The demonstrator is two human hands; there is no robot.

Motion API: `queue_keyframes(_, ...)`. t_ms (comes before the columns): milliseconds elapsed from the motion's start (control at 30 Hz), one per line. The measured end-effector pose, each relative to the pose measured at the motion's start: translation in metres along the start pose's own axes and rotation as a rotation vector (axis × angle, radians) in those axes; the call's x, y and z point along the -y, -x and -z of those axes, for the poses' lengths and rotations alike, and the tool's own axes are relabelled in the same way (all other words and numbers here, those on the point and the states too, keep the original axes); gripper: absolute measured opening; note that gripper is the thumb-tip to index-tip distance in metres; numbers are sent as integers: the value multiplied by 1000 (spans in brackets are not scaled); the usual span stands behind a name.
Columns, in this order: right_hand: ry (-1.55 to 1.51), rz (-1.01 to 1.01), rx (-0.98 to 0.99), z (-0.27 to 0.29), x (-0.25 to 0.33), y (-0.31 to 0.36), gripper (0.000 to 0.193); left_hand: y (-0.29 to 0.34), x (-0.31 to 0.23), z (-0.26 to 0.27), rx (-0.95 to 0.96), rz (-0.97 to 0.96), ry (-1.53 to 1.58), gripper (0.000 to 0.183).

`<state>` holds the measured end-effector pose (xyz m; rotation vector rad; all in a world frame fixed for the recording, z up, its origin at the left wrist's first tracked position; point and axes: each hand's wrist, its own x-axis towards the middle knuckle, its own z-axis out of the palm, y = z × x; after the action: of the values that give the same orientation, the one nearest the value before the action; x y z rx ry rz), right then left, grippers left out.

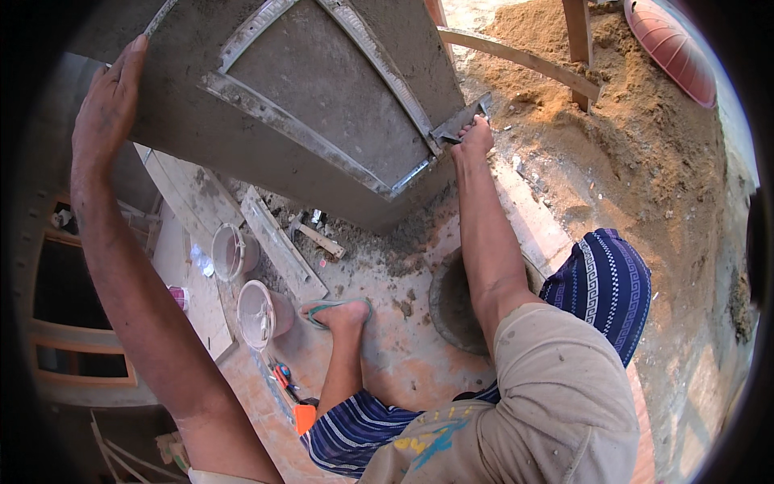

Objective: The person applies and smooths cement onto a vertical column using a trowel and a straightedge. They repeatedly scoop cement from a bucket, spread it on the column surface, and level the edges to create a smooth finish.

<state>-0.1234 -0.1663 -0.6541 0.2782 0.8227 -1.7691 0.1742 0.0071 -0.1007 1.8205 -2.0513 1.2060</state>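
Note:
In front of me stands a grey, freshly plastered pillar or wall section (322,97) with pale strips (298,149) framing a panel on its face. My right hand (476,139) is closed around the handle of a plastering trowel (461,118). The trowel's flat metal blade lies against the plaster at the right edge, beside the lower right corner of the framed panel. On the far left, my left hand (109,105) rests flat along the plastered edge with its fingers stretched out. Its fingertips meet the end of a thin metal-looking strip (160,19).
Two whitish buckets (266,315) stand near my sandalled foot, by a plank (278,246) and a hammer (321,239). A dark round tub (453,310) sits beneath my right arm. Beyond are a sand heap (645,161), wooden props (579,48) and a red ribbed basin (673,50).

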Motion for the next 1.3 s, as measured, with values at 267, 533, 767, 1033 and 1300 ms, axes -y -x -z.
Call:
queue_keyframes(267, -30, -40, -69, -8, 10, 17, 19, 2, -14, 2, 16, 96, -28, 73)
queue_keyframes(533, 57, 5, -101, -12, 17, 23, 18, -2, -6, -5, 9, 45, -9, 76)
queue_keyframes(767, -56, -38, -45, -16, 23, 28, 17, 4, -18, 1, -21, 116, -8, 77)
queue_keyframes(1033, 15, -9, 29, -45, 43, 57, 23, 10, -32, -1, -16, 167, -35, 72)
queue_keyframes(1300, 51, 15, 109, -82, 55, 100, 38, 8, -31, -2, -64, 108, -76, 72)
